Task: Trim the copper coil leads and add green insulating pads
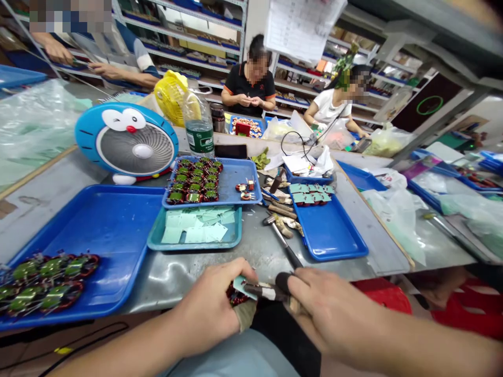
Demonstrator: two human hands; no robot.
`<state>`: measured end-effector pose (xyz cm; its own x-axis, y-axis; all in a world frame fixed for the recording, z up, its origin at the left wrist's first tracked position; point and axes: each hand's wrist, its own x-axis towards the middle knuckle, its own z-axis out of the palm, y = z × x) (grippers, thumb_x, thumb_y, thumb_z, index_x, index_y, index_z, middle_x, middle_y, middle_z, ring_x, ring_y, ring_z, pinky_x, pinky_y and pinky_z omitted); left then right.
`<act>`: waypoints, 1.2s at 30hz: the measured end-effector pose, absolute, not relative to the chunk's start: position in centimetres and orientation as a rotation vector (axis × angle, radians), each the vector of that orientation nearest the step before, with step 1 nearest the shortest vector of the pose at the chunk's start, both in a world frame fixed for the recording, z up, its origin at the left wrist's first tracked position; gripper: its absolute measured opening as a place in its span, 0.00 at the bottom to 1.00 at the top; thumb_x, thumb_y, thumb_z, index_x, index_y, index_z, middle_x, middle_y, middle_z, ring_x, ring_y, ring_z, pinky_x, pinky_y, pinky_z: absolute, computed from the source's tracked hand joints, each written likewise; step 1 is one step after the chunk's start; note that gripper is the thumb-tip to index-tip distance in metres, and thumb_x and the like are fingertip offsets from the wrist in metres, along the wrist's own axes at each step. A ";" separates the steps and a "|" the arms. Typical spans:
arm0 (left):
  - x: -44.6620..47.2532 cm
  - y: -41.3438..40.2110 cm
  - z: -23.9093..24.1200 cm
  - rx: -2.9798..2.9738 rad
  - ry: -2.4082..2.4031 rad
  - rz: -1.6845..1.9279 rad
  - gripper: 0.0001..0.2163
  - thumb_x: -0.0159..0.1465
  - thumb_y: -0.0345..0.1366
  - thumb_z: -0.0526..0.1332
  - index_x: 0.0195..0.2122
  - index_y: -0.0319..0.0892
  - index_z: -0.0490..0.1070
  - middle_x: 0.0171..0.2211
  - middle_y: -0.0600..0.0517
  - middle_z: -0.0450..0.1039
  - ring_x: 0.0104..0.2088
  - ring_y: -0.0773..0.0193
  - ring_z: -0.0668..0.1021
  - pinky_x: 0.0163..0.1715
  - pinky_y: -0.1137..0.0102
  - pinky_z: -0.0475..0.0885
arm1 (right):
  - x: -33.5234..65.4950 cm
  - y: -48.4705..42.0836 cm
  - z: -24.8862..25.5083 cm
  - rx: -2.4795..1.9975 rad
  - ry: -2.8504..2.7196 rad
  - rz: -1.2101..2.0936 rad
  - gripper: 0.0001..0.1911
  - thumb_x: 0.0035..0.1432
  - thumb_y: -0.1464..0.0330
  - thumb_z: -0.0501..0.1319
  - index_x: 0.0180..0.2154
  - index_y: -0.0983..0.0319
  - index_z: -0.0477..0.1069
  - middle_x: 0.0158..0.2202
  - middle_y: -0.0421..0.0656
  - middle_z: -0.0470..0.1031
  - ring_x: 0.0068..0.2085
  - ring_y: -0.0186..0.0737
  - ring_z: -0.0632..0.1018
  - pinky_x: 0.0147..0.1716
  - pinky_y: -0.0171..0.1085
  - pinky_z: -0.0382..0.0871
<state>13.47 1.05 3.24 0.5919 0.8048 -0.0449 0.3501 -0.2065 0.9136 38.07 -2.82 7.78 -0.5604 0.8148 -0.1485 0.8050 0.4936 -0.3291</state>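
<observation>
My left hand [214,296] is closed around a copper-wound coil [237,296], mostly hidden by the fingers. A pale green card piece [239,285] lies against the coil, and a drab cloth-like scrap [245,314] shows under the fingers. My right hand [326,301] grips a hand tool [269,292] with a dark metal end, a white band and a dark handle end; its exact kind is unclear. The tool's tip touches or nearly touches the green card. Just beyond the hands, a hammer [285,242] lies on the metal bench.
A big blue tray [118,220] holds coils at left. Behind stand a tray of coils [236,175], a teal tray of green cards [155,241] and a blue fan [84,131]. Right is a blue tray [330,230] with card-topped pieces. Co-workers [249,84] sit across.
</observation>
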 end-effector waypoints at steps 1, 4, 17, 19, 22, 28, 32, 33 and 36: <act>13.3 1.2 3.5 1.827 0.943 0.579 0.07 0.60 0.31 0.66 0.38 0.45 0.71 0.30 0.57 0.75 0.27 0.66 0.73 0.27 0.74 0.66 | 38.2 -2.4 8.6 -1.436 -2.748 0.526 0.05 0.65 0.74 0.57 0.37 0.59 0.66 0.33 0.43 0.72 0.32 0.44 0.71 0.32 0.39 0.57; 12.3 1.8 4.4 1.799 0.915 0.607 0.08 0.64 0.35 0.66 0.43 0.46 0.69 0.33 0.57 0.77 0.29 0.66 0.76 0.29 0.74 0.68 | 37.9 -1.7 10.0 -1.440 -2.738 0.472 0.05 0.65 0.73 0.58 0.36 0.58 0.65 0.34 0.42 0.71 0.34 0.44 0.70 0.33 0.40 0.56; 11.5 2.0 4.4 1.836 0.798 0.396 0.14 0.71 0.51 0.60 0.46 0.46 0.70 0.36 0.55 0.75 0.31 0.64 0.74 0.31 0.72 0.67 | 37.4 -3.5 7.5 -1.504 -2.614 0.735 0.04 0.62 0.75 0.58 0.38 0.59 0.66 0.35 0.43 0.73 0.34 0.42 0.73 0.34 0.38 0.61; 12.0 1.8 4.2 1.860 0.783 0.390 0.14 0.71 0.51 0.61 0.46 0.46 0.69 0.34 0.56 0.74 0.30 0.64 0.74 0.31 0.72 0.66 | 37.9 -2.9 8.8 -1.492 -2.741 0.651 0.07 0.59 0.76 0.59 0.38 0.59 0.67 0.33 0.43 0.73 0.32 0.42 0.72 0.31 0.38 0.56; 12.4 1.7 3.4 1.818 0.818 0.474 0.15 0.71 0.52 0.60 0.47 0.47 0.68 0.37 0.54 0.75 0.36 0.61 0.76 0.35 0.71 0.69 | 38.3 -1.7 10.7 -1.501 -2.849 0.535 0.07 0.59 0.75 0.61 0.39 0.58 0.68 0.33 0.43 0.72 0.32 0.45 0.73 0.30 0.39 0.54; 11.8 2.3 3.6 1.566 0.792 0.516 0.15 0.73 0.52 0.58 0.48 0.47 0.64 0.36 0.54 0.79 0.35 0.61 0.79 0.36 0.70 0.71 | 38.4 -2.0 9.7 -1.607 -2.310 0.920 0.04 0.69 0.71 0.61 0.40 0.59 0.67 0.40 0.40 0.72 0.41 0.39 0.74 0.41 0.36 0.65; 11.6 2.5 3.7 1.617 0.887 0.523 0.17 0.72 0.54 0.59 0.48 0.46 0.64 0.35 0.54 0.76 0.33 0.61 0.77 0.33 0.71 0.69 | 38.3 -3.2 7.6 -1.631 -2.205 1.071 0.03 0.68 0.72 0.61 0.40 0.59 0.68 0.41 0.40 0.71 0.42 0.39 0.73 0.44 0.37 0.66; 11.7 2.5 3.6 1.635 0.901 0.525 0.17 0.72 0.54 0.59 0.48 0.46 0.65 0.35 0.54 0.76 0.33 0.61 0.76 0.33 0.71 0.69 | 38.2 -3.3 7.4 -1.629 -2.202 1.089 0.04 0.67 0.73 0.62 0.39 0.60 0.67 0.41 0.40 0.71 0.42 0.39 0.73 0.44 0.37 0.66; 12.1 2.4 3.4 1.645 0.893 0.525 0.17 0.71 0.54 0.59 0.48 0.46 0.65 0.38 0.52 0.76 0.36 0.60 0.76 0.35 0.70 0.70 | 37.8 -3.3 7.5 -1.597 -2.209 1.107 0.05 0.67 0.73 0.62 0.38 0.60 0.67 0.40 0.40 0.70 0.41 0.39 0.72 0.43 0.37 0.65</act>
<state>12.10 2.45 3.40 0.6124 0.7820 -0.1161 0.2788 -0.0763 0.9573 37.81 -3.31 7.52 -0.3966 0.8816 -0.2558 0.7324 0.1359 -0.6672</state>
